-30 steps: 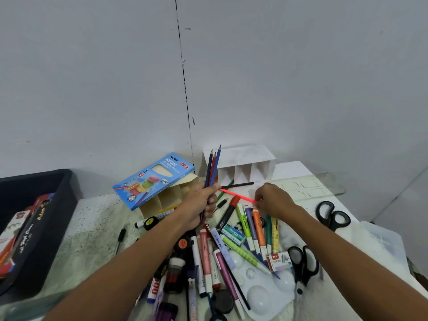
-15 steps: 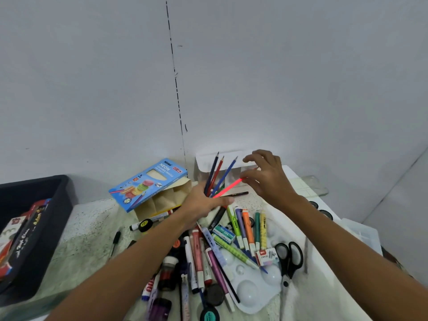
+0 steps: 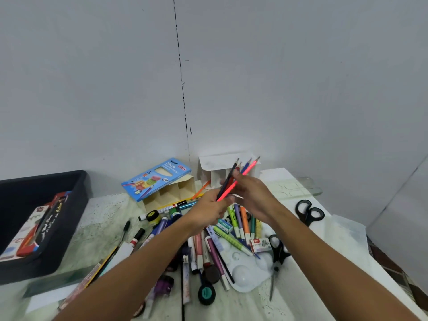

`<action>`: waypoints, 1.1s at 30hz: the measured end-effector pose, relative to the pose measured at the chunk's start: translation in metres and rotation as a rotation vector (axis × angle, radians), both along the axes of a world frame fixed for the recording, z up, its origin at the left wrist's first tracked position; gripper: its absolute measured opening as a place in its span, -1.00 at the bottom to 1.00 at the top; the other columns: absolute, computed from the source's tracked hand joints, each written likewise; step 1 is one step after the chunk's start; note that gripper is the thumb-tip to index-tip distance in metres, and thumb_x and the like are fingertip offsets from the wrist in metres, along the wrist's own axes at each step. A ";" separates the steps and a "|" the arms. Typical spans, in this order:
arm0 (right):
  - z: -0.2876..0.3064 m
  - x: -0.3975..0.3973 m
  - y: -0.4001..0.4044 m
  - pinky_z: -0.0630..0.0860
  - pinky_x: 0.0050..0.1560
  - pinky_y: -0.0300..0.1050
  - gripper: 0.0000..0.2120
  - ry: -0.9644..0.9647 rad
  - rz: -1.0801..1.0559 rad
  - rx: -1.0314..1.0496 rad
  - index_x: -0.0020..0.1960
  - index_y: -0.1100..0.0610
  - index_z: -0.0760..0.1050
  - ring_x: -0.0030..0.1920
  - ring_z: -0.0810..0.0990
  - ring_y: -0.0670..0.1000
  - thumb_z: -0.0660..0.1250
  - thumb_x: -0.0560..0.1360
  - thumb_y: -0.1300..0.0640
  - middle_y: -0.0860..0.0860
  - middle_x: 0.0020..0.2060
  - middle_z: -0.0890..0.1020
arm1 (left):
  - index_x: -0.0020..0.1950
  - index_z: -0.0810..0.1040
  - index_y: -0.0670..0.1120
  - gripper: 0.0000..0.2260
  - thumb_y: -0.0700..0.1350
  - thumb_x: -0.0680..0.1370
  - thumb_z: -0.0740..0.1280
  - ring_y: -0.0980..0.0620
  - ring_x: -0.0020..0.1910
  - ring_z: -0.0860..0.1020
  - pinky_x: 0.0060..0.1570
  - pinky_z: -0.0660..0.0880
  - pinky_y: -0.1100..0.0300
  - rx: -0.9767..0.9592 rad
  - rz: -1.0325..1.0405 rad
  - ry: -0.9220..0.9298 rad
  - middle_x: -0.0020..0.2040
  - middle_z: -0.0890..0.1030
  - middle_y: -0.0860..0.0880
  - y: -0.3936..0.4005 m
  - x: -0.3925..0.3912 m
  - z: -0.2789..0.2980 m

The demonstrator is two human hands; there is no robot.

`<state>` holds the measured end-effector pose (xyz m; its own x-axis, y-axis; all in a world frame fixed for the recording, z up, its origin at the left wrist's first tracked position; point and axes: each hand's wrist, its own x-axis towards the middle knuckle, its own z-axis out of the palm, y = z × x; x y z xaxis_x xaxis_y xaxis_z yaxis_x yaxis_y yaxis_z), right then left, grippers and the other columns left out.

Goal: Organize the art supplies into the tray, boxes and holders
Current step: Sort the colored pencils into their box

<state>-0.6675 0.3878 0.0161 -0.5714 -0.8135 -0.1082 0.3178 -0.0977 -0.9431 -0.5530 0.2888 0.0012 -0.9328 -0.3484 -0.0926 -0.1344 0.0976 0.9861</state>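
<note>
1. Mostly unsorted: markers (image 3: pixel 199 249) and scissors (image 3: pixel 278 253) are left scattered mid-table
2. Pencil bundle (image 3: pixel 234 179) is gripped by left hand (image 3: pixel 208 210), steadied by right hand (image 3: pixel 252 195), near far white holder (image 3: pixel 217 167)

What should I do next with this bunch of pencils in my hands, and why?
Probably carry the pencils forward and drop them into the white holder. Your left hand grips the bunch, the right hand steadies it, and the holder stands just behind them.
</note>
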 end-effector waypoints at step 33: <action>0.019 0.218 -0.057 0.46 0.28 0.06 -0.85 -0.255 0.153 -0.346 0.09 0.19 0.43 0.18 0.61 0.17 0.10 0.65 0.23 0.19 -0.03 0.69 | 0.16 0.52 -0.24 -0.65 0.01 0.53 0.33 -0.09 -0.23 0.67 -0.33 0.61 0.13 0.257 0.176 -0.033 -0.05 0.62 -0.23 -0.021 0.243 0.020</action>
<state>-0.4495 0.3304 0.0349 -0.4322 -0.8996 0.0635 0.5709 -0.3274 -0.7529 -0.3103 0.2682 0.0211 -0.8554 -0.4653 -0.2275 -0.1591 -0.1818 0.9704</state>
